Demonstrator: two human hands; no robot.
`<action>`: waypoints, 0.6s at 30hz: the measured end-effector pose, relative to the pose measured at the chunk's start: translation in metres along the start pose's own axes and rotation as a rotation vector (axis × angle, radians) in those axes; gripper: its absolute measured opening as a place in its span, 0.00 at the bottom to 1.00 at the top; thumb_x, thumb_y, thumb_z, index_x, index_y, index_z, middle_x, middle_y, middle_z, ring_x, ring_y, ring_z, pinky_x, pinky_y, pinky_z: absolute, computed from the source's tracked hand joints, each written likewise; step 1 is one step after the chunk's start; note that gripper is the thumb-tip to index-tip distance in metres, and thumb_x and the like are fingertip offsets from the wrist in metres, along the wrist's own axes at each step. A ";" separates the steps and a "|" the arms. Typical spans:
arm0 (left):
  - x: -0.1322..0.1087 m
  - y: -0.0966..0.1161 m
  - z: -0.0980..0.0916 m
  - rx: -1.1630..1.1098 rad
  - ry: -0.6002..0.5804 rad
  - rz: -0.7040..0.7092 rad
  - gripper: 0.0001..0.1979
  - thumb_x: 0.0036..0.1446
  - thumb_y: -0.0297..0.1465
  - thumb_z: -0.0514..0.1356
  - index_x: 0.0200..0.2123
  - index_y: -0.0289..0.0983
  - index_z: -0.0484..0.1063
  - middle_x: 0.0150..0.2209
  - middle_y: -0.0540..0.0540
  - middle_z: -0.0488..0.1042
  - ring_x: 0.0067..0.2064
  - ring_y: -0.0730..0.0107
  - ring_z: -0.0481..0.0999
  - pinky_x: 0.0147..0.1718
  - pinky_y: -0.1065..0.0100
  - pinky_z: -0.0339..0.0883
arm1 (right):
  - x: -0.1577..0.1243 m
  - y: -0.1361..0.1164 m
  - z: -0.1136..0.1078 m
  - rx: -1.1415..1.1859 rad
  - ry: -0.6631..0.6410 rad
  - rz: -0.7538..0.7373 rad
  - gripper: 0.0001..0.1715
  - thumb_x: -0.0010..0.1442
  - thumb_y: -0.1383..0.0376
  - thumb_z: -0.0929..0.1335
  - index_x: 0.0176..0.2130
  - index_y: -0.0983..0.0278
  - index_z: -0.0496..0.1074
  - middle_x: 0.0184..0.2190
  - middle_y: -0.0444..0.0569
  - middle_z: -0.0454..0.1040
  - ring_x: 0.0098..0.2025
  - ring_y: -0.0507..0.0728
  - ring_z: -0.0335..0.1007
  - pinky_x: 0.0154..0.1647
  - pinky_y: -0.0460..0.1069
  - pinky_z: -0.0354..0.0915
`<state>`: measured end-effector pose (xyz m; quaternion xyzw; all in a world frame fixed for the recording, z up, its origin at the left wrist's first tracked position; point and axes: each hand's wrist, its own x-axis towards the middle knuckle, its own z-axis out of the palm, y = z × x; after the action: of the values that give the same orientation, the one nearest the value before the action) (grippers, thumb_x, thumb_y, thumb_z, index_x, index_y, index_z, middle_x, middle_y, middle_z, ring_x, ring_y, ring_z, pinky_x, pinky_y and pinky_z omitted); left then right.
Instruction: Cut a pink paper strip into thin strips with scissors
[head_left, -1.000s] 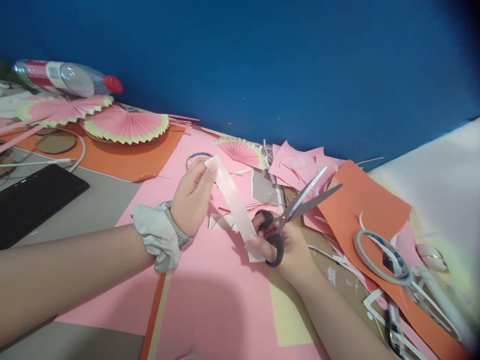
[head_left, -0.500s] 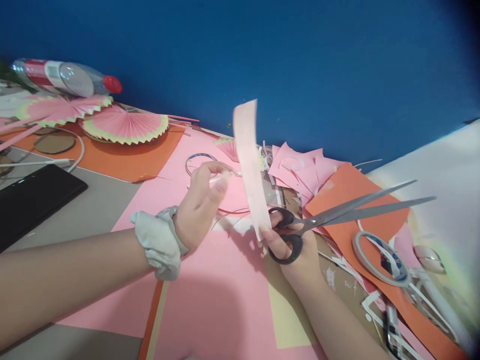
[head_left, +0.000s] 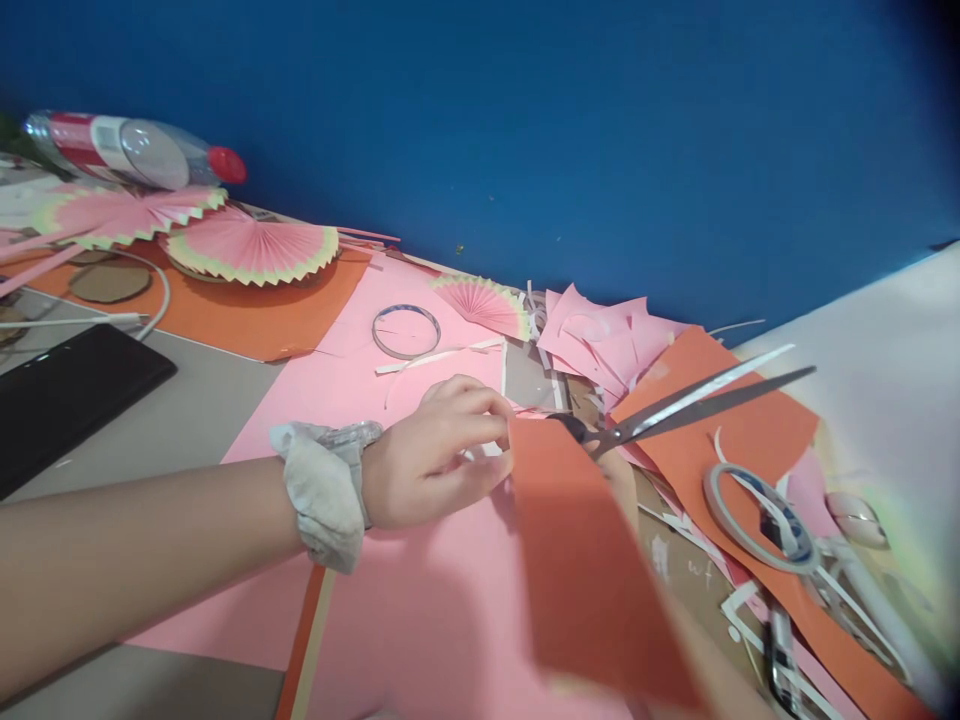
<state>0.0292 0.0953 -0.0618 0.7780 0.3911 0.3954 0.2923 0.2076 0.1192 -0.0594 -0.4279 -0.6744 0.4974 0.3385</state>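
Note:
My left hand [head_left: 435, 455], with a grey scrunchie on the wrist, hovers over a pink paper sheet [head_left: 420, 600]. Its fingers are curled and pinch the upper left corner of a paper strip [head_left: 592, 560]. The strip is close to the camera, looks dark orange in shadow, and slants down to the right. It hides most of my right hand [head_left: 621, 478], of which only a sliver shows. That hand grips the black handles of scissors [head_left: 697, 400], whose blades are slightly parted and point right over an orange sheet [head_left: 742, 430].
Pleated pink fans [head_left: 251, 250] and a lying bottle [head_left: 127, 150] are at the far left by the blue wall. A black tablet [head_left: 67, 390] lies on the left. A thin tape ring [head_left: 406, 331], a small fan [head_left: 484, 300], pink scraps and a tape roll [head_left: 754, 515] surround the hands.
The strip stood upright in my right hand and has swung down toward the camera. My left hand, which had let go, closed on its corner. The scissors stayed pointing right.

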 end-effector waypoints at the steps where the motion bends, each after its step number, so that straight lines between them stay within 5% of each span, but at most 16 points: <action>1: 0.000 0.001 0.000 0.018 -0.017 -0.011 0.14 0.61 0.32 0.48 0.31 0.38 0.72 0.37 0.44 0.71 0.44 0.62 0.65 0.49 0.59 0.58 | 0.000 0.001 0.000 0.022 0.006 -0.013 0.15 0.57 0.57 0.68 0.26 0.61 0.61 0.18 0.41 0.66 0.20 0.51 0.63 0.23 0.47 0.62; 7: 0.003 0.004 -0.003 0.088 0.072 -0.061 0.12 0.61 0.28 0.49 0.28 0.36 0.68 0.34 0.45 0.69 0.42 0.66 0.64 0.46 0.63 0.59 | -0.001 0.007 -0.001 0.103 -0.038 -0.062 0.13 0.58 0.59 0.69 0.27 0.63 0.64 0.20 0.40 0.67 0.21 0.49 0.63 0.24 0.44 0.60; 13: 0.004 0.000 -0.001 0.006 0.322 -0.146 0.10 0.63 0.31 0.48 0.31 0.36 0.64 0.31 0.47 0.67 0.36 0.68 0.64 0.41 0.63 0.59 | -0.001 0.011 -0.001 0.246 -0.263 -0.043 0.26 0.61 0.44 0.60 0.43 0.62 0.65 0.29 0.46 0.70 0.22 0.49 0.57 0.24 0.47 0.56; 18: 0.001 -0.001 0.001 -0.090 0.424 -0.159 0.10 0.65 0.33 0.46 0.33 0.37 0.61 0.31 0.48 0.65 0.34 0.69 0.65 0.39 0.63 0.60 | 0.000 0.004 -0.005 0.177 -0.503 0.011 0.30 0.59 0.42 0.60 0.44 0.65 0.67 0.28 0.47 0.68 0.26 0.52 0.58 0.28 0.48 0.57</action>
<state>0.0299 0.0965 -0.0632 0.6304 0.4858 0.5427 0.2684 0.2133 0.1219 -0.0617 -0.2632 -0.6887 0.6472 0.1938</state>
